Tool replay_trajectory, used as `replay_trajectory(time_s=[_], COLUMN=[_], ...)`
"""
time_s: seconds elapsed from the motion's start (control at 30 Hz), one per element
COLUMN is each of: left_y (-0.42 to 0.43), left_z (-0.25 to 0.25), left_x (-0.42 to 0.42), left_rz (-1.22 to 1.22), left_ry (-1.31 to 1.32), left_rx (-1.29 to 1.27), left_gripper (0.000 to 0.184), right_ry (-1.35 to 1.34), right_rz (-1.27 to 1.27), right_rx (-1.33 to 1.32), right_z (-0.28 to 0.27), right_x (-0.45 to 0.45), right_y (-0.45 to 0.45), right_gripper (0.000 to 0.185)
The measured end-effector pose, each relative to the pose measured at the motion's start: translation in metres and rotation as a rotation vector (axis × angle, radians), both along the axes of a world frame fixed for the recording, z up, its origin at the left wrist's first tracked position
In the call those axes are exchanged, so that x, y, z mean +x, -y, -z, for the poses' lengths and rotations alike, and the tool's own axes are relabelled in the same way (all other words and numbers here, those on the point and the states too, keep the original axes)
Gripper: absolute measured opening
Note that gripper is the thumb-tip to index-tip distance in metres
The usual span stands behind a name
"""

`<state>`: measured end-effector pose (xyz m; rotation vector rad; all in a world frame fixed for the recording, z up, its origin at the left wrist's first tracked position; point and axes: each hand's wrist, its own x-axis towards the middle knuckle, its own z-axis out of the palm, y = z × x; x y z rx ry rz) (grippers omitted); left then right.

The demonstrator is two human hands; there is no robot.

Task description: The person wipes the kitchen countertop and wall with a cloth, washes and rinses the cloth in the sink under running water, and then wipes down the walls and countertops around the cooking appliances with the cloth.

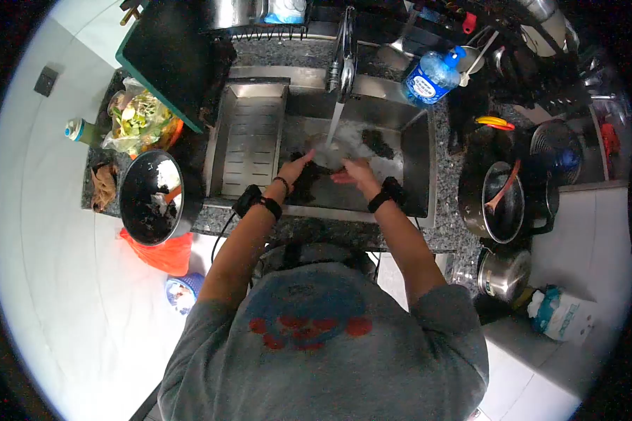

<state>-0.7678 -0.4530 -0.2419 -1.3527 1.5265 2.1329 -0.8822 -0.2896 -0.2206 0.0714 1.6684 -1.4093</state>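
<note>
Both hands are down in the metal sink (309,210), under the tap (344,63), from which water runs. My left hand (297,168) is at the left of the stream, its fingers pointing up and inward. Across from it, my right hand (354,174) reaches in from the right with its fingers bent. Between the hands is something pale and wet, perhaps a bowl, too blurred to make out. Dark patches lie on the sink floor around them. Whether either hand grips the pale thing cannot be seen clearly.
A slotted metal tray (249,140) fills the sink's left side. Left of the sink stand a black pot (137,203) and a bag of vegetables (135,123). A blue soap bottle (432,77) stands behind; a pan with a wooden spoon (504,210) is at right.
</note>
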Motion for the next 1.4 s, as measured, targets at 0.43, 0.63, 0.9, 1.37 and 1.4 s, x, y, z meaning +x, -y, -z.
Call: replay_trajectory(time_s=[0.43, 0.63, 0.9, 1.37, 1.4], left_y=[-0.007, 0.001, 0.016, 0.012, 0.02], left_z=[0.015, -0.047, -0.024, -0.021, 0.007], left_x=[-0.029, -0.035, -0.069, -0.025, -0.029], left_rz=[-0.212, -0.179, 0.427, -0.1, -0.093], left_ry=[-0.153, -0.072, 0.159, -0.077, -0.074], left_rx=[0.045, -0.174, -0.72, -0.125, -0.099], left_gripper=[0.041, 0.066, 0.061, 0.091, 0.095], right_ry=[-0.065, -0.886, -0.776, -0.873, -0.917], right_rz=[-0.058, -0.533, -0.188, -0.288, -0.451], right_rx=[-0.578, -0.215, -0.173, -0.015, -0.034], right_z=[-0.02, -0.016, -0.004, -0.043, -0.057], right_x=[-0.03, -0.02, 0.004, -0.008, -0.003], right_y=[0.078, 0.05, 0.022, 0.049, 0.048], right_gripper=[0.032, 0.035, 0.032, 0.03, 0.029])
